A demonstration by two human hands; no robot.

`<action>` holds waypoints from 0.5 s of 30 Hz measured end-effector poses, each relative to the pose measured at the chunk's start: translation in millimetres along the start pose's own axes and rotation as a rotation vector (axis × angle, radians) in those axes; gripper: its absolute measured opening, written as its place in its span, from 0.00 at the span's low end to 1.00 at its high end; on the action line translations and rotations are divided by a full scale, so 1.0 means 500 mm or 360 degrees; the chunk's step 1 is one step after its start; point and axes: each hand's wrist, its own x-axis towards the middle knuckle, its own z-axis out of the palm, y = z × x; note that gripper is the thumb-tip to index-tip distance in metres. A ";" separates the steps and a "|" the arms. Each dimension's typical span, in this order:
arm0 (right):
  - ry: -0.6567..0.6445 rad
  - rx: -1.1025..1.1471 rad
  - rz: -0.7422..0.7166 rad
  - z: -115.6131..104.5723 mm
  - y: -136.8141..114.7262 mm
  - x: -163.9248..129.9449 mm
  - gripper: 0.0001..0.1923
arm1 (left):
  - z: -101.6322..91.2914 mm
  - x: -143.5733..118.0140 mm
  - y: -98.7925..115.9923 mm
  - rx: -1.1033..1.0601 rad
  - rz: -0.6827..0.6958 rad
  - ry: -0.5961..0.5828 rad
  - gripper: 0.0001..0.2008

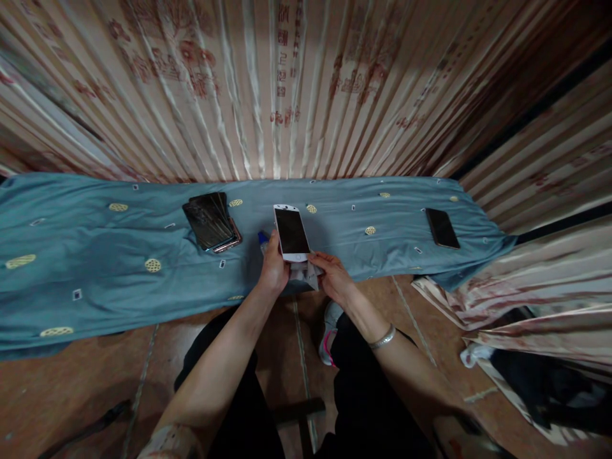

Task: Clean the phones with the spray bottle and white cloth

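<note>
A white smartphone with a dark screen is held up over the front edge of the cloth. My left hand grips it along its lower left side, fingers closed round it. At its bottom right corner, my right hand pinches the phone's edge together with a pale grey wiping cloth that hangs below the phone. Just left of the phone, a small bottle with a blue cap is partly hidden behind my left hand.
A stack of several dark phones lies to the left on the blue patterned cloth. One more dark phone lies at the right. A pleated curtain hangs behind. Below are my legs and the tiled floor.
</note>
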 end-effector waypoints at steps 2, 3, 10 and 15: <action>0.0004 0.0005 -0.0008 -0.002 -0.005 0.000 0.14 | 0.004 -0.001 0.000 -0.0002 0.0007 -0.0040 0.17; 0.0003 0.0012 -0.0004 -0.003 -0.008 0.001 0.14 | 0.005 -0.002 0.000 -0.0004 0.0024 -0.0074 0.17; 0.0160 -0.0054 -0.0056 -0.030 -0.027 0.036 0.11 | 0.002 -0.011 -0.006 0.0032 0.0089 -0.0088 0.15; 0.0274 -0.0108 -0.0132 -0.049 -0.040 0.099 0.08 | -0.003 -0.019 -0.021 0.0138 0.0008 -0.0002 0.21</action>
